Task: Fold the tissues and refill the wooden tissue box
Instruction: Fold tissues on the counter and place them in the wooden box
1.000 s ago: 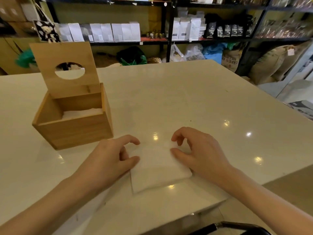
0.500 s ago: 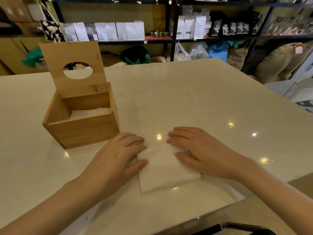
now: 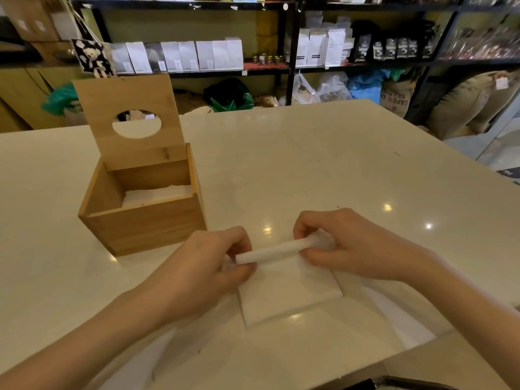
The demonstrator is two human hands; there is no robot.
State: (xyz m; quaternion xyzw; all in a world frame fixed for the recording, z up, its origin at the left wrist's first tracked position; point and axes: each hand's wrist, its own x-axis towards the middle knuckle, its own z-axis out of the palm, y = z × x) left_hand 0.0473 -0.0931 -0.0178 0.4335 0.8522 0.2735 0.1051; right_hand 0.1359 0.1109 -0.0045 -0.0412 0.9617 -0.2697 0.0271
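Note:
A white tissue (image 3: 287,291) lies on the white table near its front edge. Its far edge is lifted and curled over toward me, pinched at both ends. My left hand (image 3: 208,266) grips the left end and my right hand (image 3: 346,246) grips the right end. The wooden tissue box (image 3: 146,223) stands to the left of my hands with its lid (image 3: 126,119) hinged upright, a round hole in it. White folded tissues (image 3: 157,194) lie inside the box, below its rim.
The white table (image 3: 323,164) stretches far and right of my hands. Behind it stand dark shelves (image 3: 289,63) with white and black packages, with bags and sacks on the floor. A dark chair part (image 3: 408,385) shows at the bottom edge.
My hands were pressing flat on the tissue. Both have since pinched its far edge and lifted it, rolling it back toward me.

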